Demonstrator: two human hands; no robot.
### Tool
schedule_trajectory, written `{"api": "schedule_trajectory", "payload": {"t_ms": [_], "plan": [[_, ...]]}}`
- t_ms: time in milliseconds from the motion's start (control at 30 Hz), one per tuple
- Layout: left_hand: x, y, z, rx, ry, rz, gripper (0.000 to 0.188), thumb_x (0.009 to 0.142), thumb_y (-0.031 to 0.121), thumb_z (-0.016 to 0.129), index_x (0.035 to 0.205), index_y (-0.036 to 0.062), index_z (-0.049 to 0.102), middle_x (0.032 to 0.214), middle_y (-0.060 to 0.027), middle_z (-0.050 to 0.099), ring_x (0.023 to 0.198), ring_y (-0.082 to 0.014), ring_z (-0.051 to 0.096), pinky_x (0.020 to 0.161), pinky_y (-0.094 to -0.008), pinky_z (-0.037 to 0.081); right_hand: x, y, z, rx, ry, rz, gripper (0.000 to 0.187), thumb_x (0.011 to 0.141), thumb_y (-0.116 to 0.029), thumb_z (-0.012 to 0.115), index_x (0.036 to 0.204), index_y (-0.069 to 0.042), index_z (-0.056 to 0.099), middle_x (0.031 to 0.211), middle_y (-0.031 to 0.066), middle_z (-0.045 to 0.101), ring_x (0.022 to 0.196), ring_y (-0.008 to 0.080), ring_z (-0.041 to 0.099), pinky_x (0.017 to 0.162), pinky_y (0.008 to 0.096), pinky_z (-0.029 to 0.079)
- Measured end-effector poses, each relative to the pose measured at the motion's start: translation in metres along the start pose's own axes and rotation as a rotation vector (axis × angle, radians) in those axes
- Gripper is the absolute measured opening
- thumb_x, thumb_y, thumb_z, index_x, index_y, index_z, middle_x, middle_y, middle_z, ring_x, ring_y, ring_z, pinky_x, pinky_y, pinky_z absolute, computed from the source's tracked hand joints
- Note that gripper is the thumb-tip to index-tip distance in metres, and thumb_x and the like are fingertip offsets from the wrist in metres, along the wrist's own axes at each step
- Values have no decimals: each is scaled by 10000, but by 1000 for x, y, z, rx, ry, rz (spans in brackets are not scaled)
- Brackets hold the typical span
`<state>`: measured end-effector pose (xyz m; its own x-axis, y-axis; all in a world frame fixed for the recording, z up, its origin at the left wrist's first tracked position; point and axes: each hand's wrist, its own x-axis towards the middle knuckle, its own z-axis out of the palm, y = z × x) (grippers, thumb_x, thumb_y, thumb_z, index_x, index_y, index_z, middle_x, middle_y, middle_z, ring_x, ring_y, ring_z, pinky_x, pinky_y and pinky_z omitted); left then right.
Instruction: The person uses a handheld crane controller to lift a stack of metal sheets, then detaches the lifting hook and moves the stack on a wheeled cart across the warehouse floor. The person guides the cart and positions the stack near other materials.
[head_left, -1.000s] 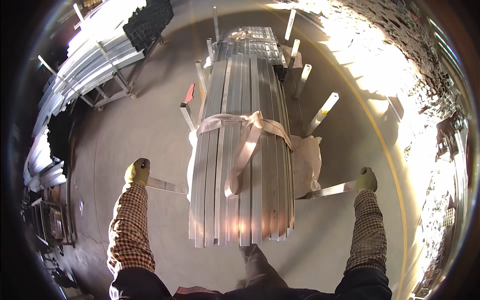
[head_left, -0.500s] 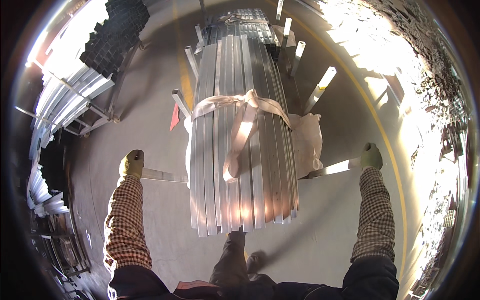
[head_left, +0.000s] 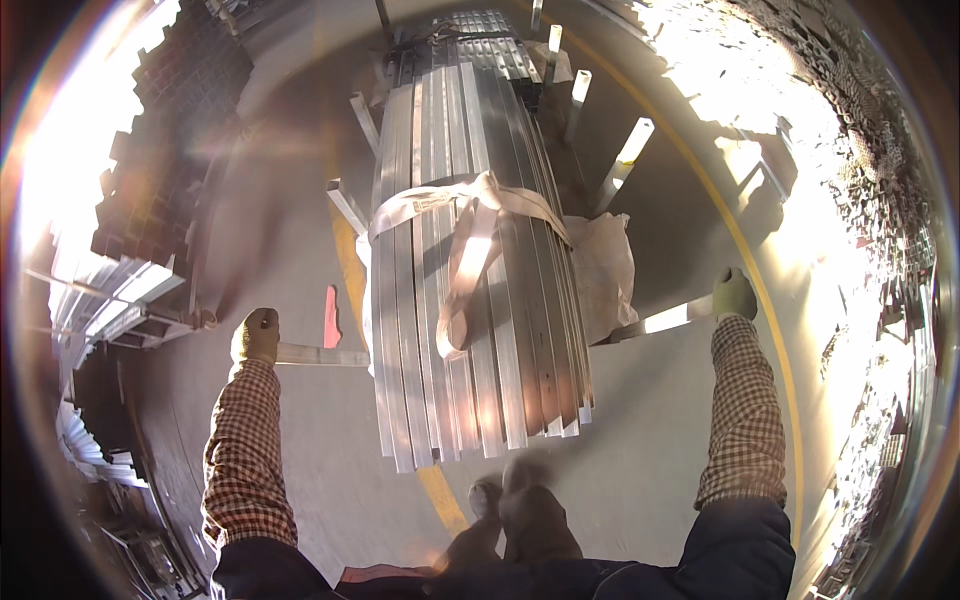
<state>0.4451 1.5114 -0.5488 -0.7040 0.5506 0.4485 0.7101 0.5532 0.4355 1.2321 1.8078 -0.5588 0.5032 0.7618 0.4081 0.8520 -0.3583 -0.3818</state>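
Note:
My gloved left hand is closed around the outer end of a square metal post that sticks out from the left side of a cart's load. On the other side, my gloved right hand grips a matching square metal post, part of it brightly sunlit. Between my arms lies a long bundle of silvery metal profiles, pointing away from me. A pale fabric strap is knotted across the bundle, its loose loop hanging over the top. The cart's frame is mostly hidden below the load.
More upright posts line both sides of the load. A crumpled pale sheet hangs at its right. Stacked profiles on racks stand left; sunlit piles run along the right. A red piece lies near yellow floor lines.
The racks and floor markings have shifted relative to the load, and my feet have changed position in a step. Both hands keep their hold on the posts.

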Motion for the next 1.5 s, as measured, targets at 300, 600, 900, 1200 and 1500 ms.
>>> {"api": "schedule_trajectory", "payload": {"t_ms": [300, 600, 900, 1200, 1500], "plan": [[16, 18, -17, 48, -12, 2, 345, 967, 455, 588, 1080, 184, 768, 917, -97, 768, 895, -281, 752, 838, -411, 574, 26, -26, -7, 61, 35, -130, 437, 1061, -417, 408, 1156, -126, 720, 1147, 144, 741, 1040, 376, 709, 905, 493, 559], [18, -11, -4, 142, 84, 19, 330, 964, 463, 613, 1102, 200, 758, 1026, -98, 771, 977, -339, 737, 854, -457, 574, 32, -50, -2, 74, -38, -155, 431, 1033, -458, 449, 1188, -138, 692, 1152, 170, 733, 1069, 384, 700, 933, 503, 546], [-27, -6, -14, 3, 137, 60, 333, 956, 462, 592, 1119, 221, 753, 1074, -122, 754, 1036, -370, 711, 880, -472, 564, 31, -2, 22, 116, 23, -151, 499, 1045, -475, 391, 1169, -110, 708, 1147, 193, 731, 1066, 415, 691, 922, 514, 542], [-46, -13, -23, 124, 112, -55, 404, 960, 496, 604, 1186, 196, 750, 1134, -127, 752, 1077, -374, 705, 914, -486, 562, 31, -18, -5, 63, -8, -220, 406, 1045, -335, 393, 1078, -77, 705, 1047, 193, 756, 1015, 385, 734, 889, 515, 582], [-118, -37, -10, 174, 123, -82, 401, 955, 492, 611, 1130, 169, 770, 1079, -166, 753, 1048, -396, 708, 897, -519, 560, 30, 19, 21, 120, 177, -312, 431, 1046, -438, 426, 1047, -116, 712, 998, 185, 754, 933, 404, 724, 836, 525, 571]]}}
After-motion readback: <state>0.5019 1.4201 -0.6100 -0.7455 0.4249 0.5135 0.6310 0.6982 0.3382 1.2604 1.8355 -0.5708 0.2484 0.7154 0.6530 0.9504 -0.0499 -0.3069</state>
